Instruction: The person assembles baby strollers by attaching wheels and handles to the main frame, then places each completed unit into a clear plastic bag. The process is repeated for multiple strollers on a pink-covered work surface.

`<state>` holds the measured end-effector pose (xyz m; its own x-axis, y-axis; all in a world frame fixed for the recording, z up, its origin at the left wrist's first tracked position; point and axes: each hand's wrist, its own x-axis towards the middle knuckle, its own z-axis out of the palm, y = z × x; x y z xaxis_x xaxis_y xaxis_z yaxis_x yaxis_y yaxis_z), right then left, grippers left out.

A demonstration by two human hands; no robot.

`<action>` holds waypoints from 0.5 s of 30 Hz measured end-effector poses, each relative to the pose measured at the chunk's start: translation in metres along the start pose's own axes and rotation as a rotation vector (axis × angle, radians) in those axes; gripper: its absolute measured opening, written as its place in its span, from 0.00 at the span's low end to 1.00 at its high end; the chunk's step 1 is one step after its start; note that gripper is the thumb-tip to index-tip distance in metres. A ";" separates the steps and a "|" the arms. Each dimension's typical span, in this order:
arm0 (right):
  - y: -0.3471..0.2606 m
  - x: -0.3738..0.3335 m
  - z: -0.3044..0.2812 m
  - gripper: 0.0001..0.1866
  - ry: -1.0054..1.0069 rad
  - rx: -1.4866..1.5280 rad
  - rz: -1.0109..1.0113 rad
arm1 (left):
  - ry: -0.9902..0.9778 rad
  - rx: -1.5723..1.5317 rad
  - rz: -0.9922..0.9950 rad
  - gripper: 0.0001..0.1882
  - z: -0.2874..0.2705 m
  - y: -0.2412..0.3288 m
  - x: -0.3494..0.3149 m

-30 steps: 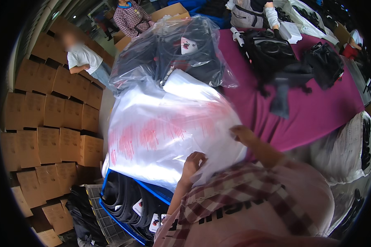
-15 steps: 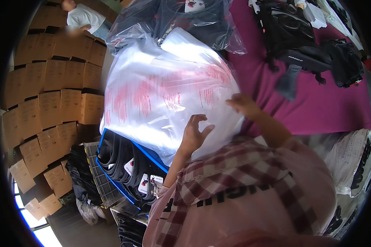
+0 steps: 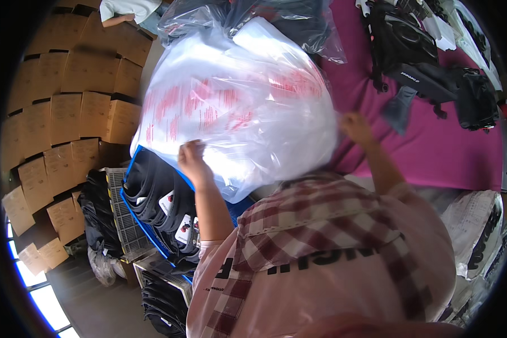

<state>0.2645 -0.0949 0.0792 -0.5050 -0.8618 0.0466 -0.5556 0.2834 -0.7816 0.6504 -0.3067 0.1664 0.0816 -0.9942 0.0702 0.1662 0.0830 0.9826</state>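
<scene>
Head view: a bulging clear plastic bag point(image 3: 236, 107) with red print sits at the magenta table's point(image 3: 434, 152) left edge, over a blue crate point(image 3: 130, 209) of dark garments. Left hand point(image 3: 192, 163) pinches its lower film; right hand point(image 3: 355, 127) presses its side, fingers hidden. Slick film could slip and tip crateward. Black bags point(image 3: 422, 62) crowd the table beyond.

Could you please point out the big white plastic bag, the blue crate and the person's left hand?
big white plastic bag point(image 3: 236, 107), head view, middle of its printed front.
blue crate point(image 3: 130, 209), head view, its near rim.
left hand point(image 3: 192, 163), head view, back of the hand.
</scene>
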 end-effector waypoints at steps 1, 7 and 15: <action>0.019 -0.007 -0.006 0.14 0.065 -0.107 0.002 | 0.135 -0.133 -0.003 0.08 -0.009 0.008 0.010; -0.057 -0.003 -0.012 0.32 0.216 -0.341 -0.141 | -0.013 -0.265 -0.112 0.09 -0.032 0.015 -0.018; -0.231 0.001 0.108 0.42 -0.351 -0.401 -0.768 | -0.656 0.037 -0.030 0.14 -0.004 0.056 -0.065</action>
<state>0.4643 -0.2068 0.1927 0.2869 -0.9324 0.2197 -0.8741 -0.3487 -0.3383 0.6586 -0.2372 0.2165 -0.5408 -0.8323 0.1213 0.1237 0.0639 0.9903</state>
